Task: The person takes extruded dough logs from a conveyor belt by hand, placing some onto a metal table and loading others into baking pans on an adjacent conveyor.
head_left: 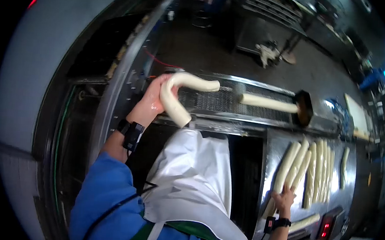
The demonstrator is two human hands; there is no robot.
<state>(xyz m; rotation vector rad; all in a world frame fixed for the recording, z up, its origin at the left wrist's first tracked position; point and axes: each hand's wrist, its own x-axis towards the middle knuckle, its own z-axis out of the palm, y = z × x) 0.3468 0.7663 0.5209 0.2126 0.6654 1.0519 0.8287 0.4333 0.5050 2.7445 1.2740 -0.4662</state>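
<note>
A long, smooth, pale dough-like roll [174, 106] is draped in a bend over my left hand [157, 93], both its ends hanging free. My left fingers curl under it and are partly hidden. On the metal table at the right, my right hand [283, 200] spans the leftmost pale roll [287, 164], thumb on one side and fingers on the other. More rolls [317, 173] lie side by side near that hand, several with a shiny, film-like surface. Another roll [269, 103] rests on the mesh conveyor [207, 101], its right end at a dark box-shaped opening [304, 108].
A metal rail [227, 127] runs along the conveyor's near side. The metal table [275, 146] also bears a scale with a red display [326, 229] at its near end. A single thin roll [344, 168] lies apart on the right. Across the floor stands a metal cart [271, 12].
</note>
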